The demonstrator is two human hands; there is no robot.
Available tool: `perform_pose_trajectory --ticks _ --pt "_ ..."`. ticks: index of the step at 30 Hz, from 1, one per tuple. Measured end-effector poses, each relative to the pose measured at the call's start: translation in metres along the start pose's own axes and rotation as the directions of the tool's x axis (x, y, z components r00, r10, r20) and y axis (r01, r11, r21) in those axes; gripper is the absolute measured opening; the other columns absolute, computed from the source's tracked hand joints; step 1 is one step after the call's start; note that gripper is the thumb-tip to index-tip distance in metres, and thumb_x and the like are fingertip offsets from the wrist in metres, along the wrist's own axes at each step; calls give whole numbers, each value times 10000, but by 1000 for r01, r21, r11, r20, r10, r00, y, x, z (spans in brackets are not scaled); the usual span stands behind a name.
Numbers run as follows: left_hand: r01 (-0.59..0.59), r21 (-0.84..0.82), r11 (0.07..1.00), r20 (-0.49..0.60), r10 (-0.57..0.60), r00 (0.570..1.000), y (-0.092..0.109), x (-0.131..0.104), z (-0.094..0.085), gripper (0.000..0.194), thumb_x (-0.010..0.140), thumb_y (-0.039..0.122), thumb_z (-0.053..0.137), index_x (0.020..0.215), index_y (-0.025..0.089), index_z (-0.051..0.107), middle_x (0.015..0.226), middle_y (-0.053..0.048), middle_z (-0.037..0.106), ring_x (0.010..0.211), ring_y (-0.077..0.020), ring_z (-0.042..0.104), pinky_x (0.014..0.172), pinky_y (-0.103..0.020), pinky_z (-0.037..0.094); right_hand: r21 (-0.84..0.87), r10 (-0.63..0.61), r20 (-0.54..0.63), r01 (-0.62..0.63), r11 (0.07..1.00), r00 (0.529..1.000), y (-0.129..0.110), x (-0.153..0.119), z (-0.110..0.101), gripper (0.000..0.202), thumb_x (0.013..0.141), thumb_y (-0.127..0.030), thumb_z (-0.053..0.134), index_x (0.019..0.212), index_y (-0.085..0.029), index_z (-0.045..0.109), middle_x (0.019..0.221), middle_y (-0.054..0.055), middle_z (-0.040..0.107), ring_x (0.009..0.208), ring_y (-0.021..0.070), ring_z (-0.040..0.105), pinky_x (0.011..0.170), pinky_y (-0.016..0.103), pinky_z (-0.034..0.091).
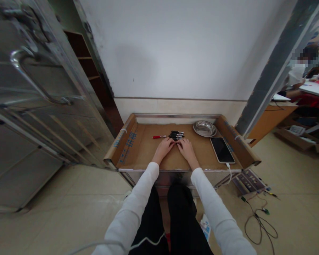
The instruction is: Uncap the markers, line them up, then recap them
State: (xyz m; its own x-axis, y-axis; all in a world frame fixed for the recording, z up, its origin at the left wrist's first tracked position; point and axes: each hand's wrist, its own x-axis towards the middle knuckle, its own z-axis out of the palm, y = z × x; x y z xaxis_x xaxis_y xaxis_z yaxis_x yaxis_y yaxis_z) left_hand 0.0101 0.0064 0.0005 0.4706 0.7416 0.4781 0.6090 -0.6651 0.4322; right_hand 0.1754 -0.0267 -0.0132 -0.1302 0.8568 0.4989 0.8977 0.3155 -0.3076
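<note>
My left hand and my right hand rest low over the cardboard-lined cart top, fingertips almost meeting. The fingers of both are drawn together in a pinch, and what lies between them is too small and covered to make out. Just beyond the fingertips several black pens lie side by side in a small group. To their left a red pen lies crosswise, its end close to the group.
A round steel dish sits at the back right of the cart. Nearer me lies a phone with a white cable hanging over the front edge. Raised cardboard sides flank the top. A metal door stands left; cords lie on the floor.
</note>
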Motion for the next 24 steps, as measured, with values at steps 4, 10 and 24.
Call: perform_pose_trajectory --ticks 4,10,24 --pt "-8 -71 997 20 9 1000 5 -1 -3 90 889 178 525 951 194 587 943 -42 643 888 -165 621 832 -305 510 62 -33 18 32 998 999 1 1 -1 190 932 -215 456 993 -191 634 1003 81 642 966 222 547 843 328 408" --pt "-11 55 998 15 10 1000 9 0 -7 336 917 230 469 1247 204 527 1249 -83 610 1200 -196 532 1044 -385 400 66 11 -31 -9 998 999 -5 0 -4 248 960 -244 405 1067 -198 624 1054 84 664 968 217 571 843 320 404" --pt "0 150 989 5 -1 1000 8 -1 -5 204 920 271 512 1067 195 630 1067 -71 632 1028 -197 579 945 -351 442 -139 238 -128 -255 957 963 -9 -3 -15 262 953 -232 402 1058 -195 640 973 106 631 905 220 546 791 319 367"
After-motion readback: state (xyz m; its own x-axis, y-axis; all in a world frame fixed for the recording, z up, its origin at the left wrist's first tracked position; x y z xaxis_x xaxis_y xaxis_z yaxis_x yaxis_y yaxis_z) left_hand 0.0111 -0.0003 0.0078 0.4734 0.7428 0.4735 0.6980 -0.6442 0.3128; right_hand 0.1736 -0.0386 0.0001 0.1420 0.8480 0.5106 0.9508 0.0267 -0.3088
